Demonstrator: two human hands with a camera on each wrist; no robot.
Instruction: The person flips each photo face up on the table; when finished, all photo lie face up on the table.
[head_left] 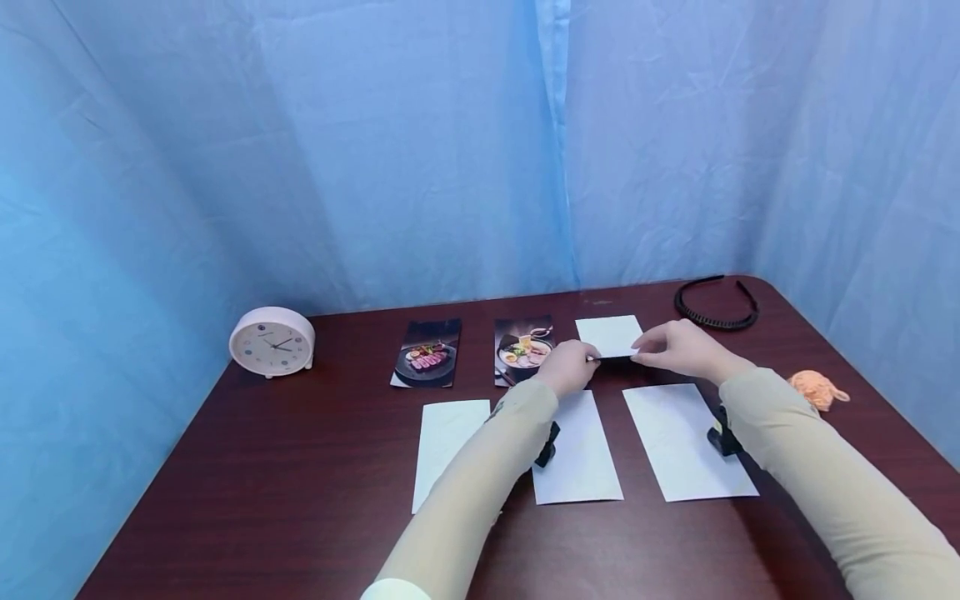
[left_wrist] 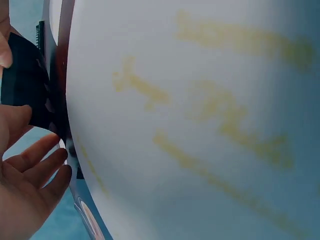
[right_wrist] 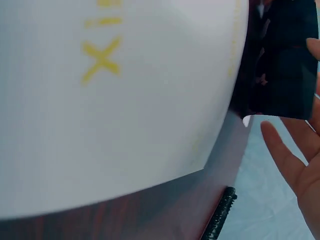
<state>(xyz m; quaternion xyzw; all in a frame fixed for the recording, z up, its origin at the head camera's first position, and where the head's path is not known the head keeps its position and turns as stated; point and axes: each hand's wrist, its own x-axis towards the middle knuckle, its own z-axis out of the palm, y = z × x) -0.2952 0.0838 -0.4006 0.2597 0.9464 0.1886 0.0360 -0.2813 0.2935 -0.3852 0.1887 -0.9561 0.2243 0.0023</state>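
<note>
Both hands hold one picture card (head_left: 609, 335), its white back facing up in the head view. My left hand (head_left: 567, 367) pinches its near left corner, and my right hand (head_left: 675, 350) pinches the near right corner. Its near edge is lifted off the table. From the wrist views the dark printed side of the card (right_wrist: 285, 65) shows, with the other fingers of each hand spread below the pinch. Left of it lie a ramen bowl picture card (head_left: 517, 340) and a meat dish picture card (head_left: 426, 357), both face up.
Three white sheets of paper (head_left: 686, 442) lie in a row under the forearms; faint yellow writing shows on them up close. A white clock (head_left: 272, 343) stands at the left, with a black headband (head_left: 716, 321) and an orange yarn bundle (head_left: 816, 389) at the right.
</note>
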